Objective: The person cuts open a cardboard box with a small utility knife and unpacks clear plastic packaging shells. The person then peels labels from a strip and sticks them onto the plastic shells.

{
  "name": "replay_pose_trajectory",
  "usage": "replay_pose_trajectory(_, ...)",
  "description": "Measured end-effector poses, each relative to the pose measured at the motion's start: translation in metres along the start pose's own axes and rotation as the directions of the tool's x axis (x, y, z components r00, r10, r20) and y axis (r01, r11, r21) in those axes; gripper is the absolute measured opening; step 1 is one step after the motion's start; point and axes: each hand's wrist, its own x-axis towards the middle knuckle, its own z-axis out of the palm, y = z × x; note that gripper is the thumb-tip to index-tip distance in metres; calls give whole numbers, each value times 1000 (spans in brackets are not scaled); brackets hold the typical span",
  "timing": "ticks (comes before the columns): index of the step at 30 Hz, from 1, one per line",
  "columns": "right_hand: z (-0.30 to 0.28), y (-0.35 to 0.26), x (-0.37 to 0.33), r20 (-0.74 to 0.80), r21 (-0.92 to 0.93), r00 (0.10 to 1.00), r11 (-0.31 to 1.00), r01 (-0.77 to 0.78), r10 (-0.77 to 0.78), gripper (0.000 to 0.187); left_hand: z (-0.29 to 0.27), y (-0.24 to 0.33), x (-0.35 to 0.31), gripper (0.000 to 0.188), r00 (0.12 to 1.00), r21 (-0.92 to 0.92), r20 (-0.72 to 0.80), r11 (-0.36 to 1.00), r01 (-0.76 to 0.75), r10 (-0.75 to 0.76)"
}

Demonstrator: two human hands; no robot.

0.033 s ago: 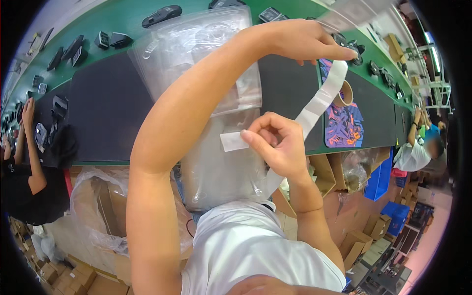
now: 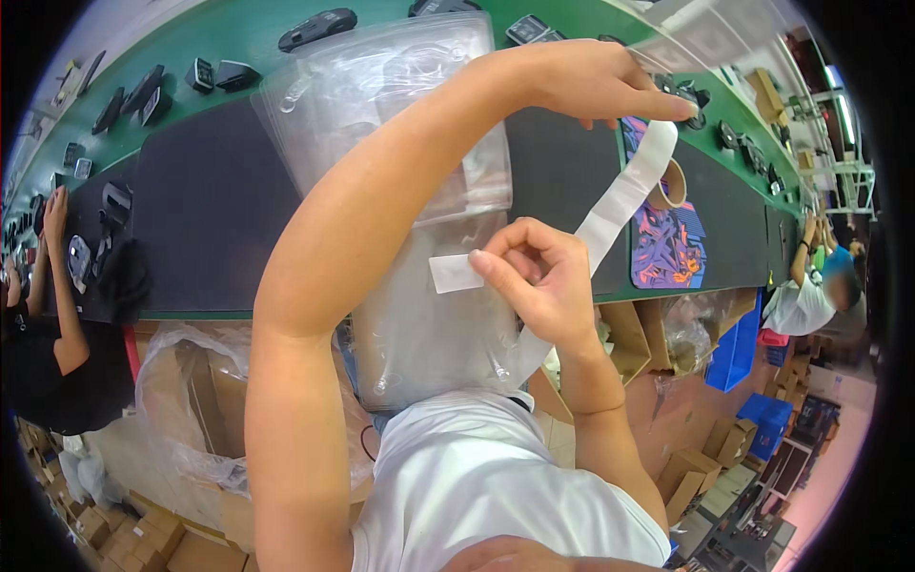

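Observation:
My left arm crosses over a stack of clear plastic sleeves (image 2: 434, 338) and reaches toward the upper right. At its end my left hand (image 2: 610, 84) pinches a long white paper strip (image 2: 620, 205), which bends over at the fingertips and runs down behind my right wrist. My right hand (image 2: 543, 276) is closed, thumb against fingers, on one end of a short white label (image 2: 456, 273). The label sticks out to the left over the sleeves. Beyond my left hand, a blurred clear plastic piece (image 2: 729, 43) shows; whether the hand touches it cannot be told.
Black mats (image 2: 205, 229) cover the green bench (image 2: 229, 29), with black computer mice along its far side. A tape roll core (image 2: 671, 183) stands on a colourful patterned pad (image 2: 662, 253). Below are boxes, a plastic-lined carton (image 2: 195, 405) and a blue bin (image 2: 734, 348). Co-workers sit at both sides.
The blurred clear plastic piece at the upper right has shifted slightly right and down. Both hands keep their grip and position.

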Motion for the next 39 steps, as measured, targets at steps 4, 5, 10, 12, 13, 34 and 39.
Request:
replay_pose_trajectory(4,7,5,1,-39,6,999,1000,-21,21,15,-4,-4,3,84,1000,38,2,999,-20,20)
replay_pose_trajectory(5,8,6,2,-42,15,999,1000,-27,28,15,-5,-4,4,85,999,57,37,998,-22,20)
replay_pose_trajectory(10,13,16,4,-88,-129,995,991,30,-41,15,-5,-11,7,89,1000,91,26,996,-4,2)
replay_pose_trajectory(12,16,24,9,-110,-139,993,990,29,-45,14,-5,-16,10,89,1000,96,24,995,-3,1)
replay_pose_trajectory(13,17,27,11,-139,-190,988,981,41,-69,14,-6,-18,12,89,1000,100,21,995,-1,-1)
replay_pose_trajectory(34,-7,-59,-18,821,-306,528,613,729,-218,43,-22,15,-22,73,997,74,68,997,-30,25)
replay_pose_trajectory(39,-2,-61,-24,718,-196,499,548,813,-484,40,-31,36,-30,75,998,115,68,993,-20,12)
